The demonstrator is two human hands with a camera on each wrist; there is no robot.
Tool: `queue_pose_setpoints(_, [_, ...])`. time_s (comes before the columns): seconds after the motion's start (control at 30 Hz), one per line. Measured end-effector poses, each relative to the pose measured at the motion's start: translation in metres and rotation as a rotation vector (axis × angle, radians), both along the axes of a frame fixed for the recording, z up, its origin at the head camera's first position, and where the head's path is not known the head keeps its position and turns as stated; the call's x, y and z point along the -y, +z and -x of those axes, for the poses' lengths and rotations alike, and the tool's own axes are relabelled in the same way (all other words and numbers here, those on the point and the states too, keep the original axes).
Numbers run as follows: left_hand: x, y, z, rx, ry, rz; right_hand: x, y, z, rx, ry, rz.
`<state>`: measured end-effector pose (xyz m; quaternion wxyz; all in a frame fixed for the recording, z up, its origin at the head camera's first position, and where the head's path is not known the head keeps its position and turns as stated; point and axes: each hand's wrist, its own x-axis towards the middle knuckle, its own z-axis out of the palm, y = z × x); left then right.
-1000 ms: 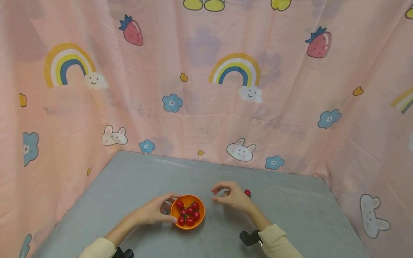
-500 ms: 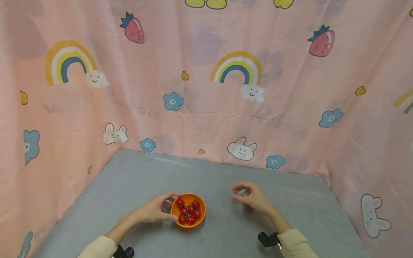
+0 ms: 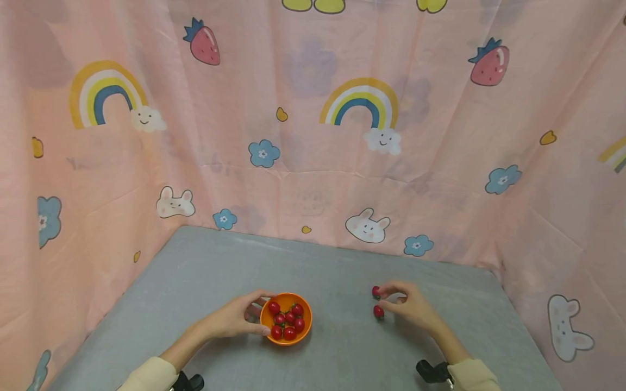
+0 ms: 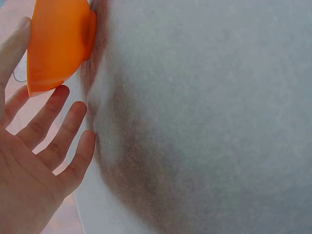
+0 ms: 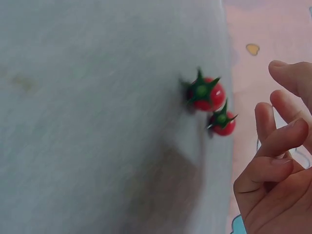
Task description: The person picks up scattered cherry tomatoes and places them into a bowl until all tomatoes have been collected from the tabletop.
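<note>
In the head view an orange bowl (image 3: 286,343) stands on the grey table, with several red cherry tomatoes (image 3: 290,333) in it. My left hand (image 3: 235,317) holds the bowl from its left side, thumb and index finger at the rim and the other fingers spread, as the left wrist view shows. Farther right, my right hand (image 3: 411,305) hovers with thumb and fingers apart and nothing between them. Right by its fingertips lie two loose cherry tomatoes, a near one (image 3: 379,311) and a far one (image 3: 376,291). Their green leafy tops show in the right wrist view.
The grey table (image 3: 220,260) is bounded at the back and sides by a pink curtain (image 3: 293,195) printed with rainbows, rabbits and flowers. Black wrist camera mounts (image 3: 432,372) sit at both cuffs.
My right hand has moved right, away from the bowl to the loose tomatoes; the near one now shows beside the far one. My left hand stays at the bowl.
</note>
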<state>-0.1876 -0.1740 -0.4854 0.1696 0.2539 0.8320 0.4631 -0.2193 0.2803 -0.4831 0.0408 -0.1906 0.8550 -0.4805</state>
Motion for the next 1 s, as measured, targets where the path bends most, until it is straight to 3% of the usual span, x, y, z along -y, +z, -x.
queue_pose_setpoints(0.33, [0.001, 0.000, 0.001, -0.002, -0.002, 0.000, -0.009, -0.012, -0.008, 0.048, -0.047, -0.074])
queue_pose_setpoints(0.83, [0.000, 0.000, 0.001, 0.003, -0.002, 0.007, -0.003, -0.018, -0.008, 0.024, 0.039, -0.079])
queue_pose_setpoints(1.0, [0.000, 0.000, 0.001, 0.002, -0.001, 0.013, -0.002, -0.019, -0.008, 0.041, 0.030, -0.086])
